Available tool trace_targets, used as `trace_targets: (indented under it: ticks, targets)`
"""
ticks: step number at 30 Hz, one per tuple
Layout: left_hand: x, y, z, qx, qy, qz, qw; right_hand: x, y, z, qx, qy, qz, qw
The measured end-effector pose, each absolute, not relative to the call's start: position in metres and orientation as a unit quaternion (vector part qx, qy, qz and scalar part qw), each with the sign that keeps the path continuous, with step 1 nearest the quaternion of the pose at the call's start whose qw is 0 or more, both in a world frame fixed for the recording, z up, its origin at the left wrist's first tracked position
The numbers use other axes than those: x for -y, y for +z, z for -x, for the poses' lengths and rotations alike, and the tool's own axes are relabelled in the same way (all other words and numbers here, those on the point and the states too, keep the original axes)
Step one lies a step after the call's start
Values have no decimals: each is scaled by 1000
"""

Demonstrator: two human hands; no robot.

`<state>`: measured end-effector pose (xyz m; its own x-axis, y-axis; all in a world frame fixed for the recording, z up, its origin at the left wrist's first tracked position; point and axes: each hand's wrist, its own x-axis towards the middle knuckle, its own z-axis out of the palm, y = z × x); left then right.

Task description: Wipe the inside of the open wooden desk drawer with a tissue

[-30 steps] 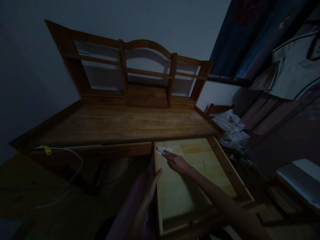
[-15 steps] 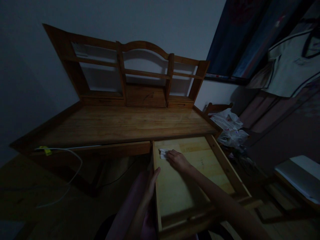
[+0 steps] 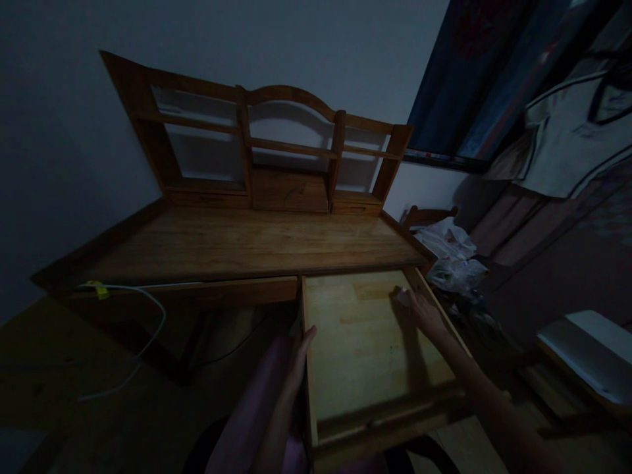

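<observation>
A wooden drawer (image 3: 355, 342) with a pale bottom is pulled out from the right front of the desk. My left hand (image 3: 300, 355) grips the drawer's left side wall, its fingertips at the top edge and the other fingers partly hidden outside it. Over the drawer's far right part, my right hand (image 3: 425, 316) is closed around a crumpled white tissue (image 3: 403, 297), close to the right side wall. A small dark mark shows on the drawer bottom.
Behind the drawer lies the wooden desktop (image 3: 266, 240), with a shelf unit (image 3: 291, 148) at its back. A white cable (image 3: 160, 322) with a yellow tag hangs at the left. Plastic bags (image 3: 447, 240) sit right of the desk, and a stool (image 3: 587, 355) stands farther right.
My right hand has moved the tissue from the drawer's far left corner across to its far right side. The left hand stays on the left side wall. The view has shifted slightly.
</observation>
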<state>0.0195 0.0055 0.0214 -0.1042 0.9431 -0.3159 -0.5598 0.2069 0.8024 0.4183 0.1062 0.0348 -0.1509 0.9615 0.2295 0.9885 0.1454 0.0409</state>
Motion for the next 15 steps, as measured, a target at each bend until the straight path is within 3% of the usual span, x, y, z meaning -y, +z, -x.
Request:
trace_targets:
  ticks: [8,15]
  targets:
    - [-7,15,-17,-455,576,-229,639,-82,22,-424,690,-36,722,31]
    - [-12,8,-17,-441,580,-220,648,-115,20,-352,719,74,687,79]
